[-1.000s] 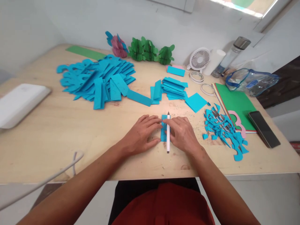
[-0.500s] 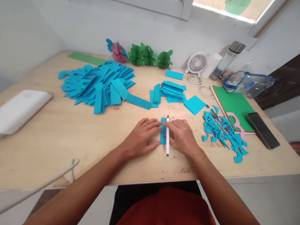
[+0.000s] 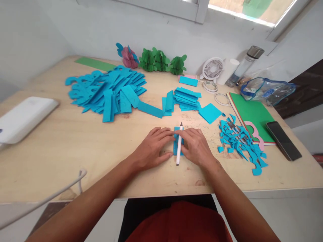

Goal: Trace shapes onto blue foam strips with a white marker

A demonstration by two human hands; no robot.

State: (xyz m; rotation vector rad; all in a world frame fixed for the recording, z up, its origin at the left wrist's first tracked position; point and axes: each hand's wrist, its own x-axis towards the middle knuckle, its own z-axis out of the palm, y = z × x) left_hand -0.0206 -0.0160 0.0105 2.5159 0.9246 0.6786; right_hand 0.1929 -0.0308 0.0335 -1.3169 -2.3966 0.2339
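Note:
A small folded-looking strip of blue paper (image 3: 175, 144) lies on the table in front of me, with its long side pointing away. My left hand (image 3: 152, 148) rests flat at its left side, fingers stretched and thumb apart, the tips at the paper's edge. Over the paper, my right hand (image 3: 198, 144) holds a white pen (image 3: 179, 148) between thumb and fingers. The pen's dark tip points away from me and its body slants slightly. Part of the paper is hidden under the pen and the right fingers.
A heap of blue paper pieces (image 3: 101, 89) lies back left, beside a stack of blue strips (image 3: 187, 98). Blue scraps (image 3: 236, 136), a phone (image 3: 283, 140) and a green sheet (image 3: 252, 111) are at right. A small fan (image 3: 213, 68) stands behind; a white device (image 3: 27, 116) lies left.
The pen has tilted in my right hand, its rear end swinging a little to the left. My left hand stays at the paper's edge.

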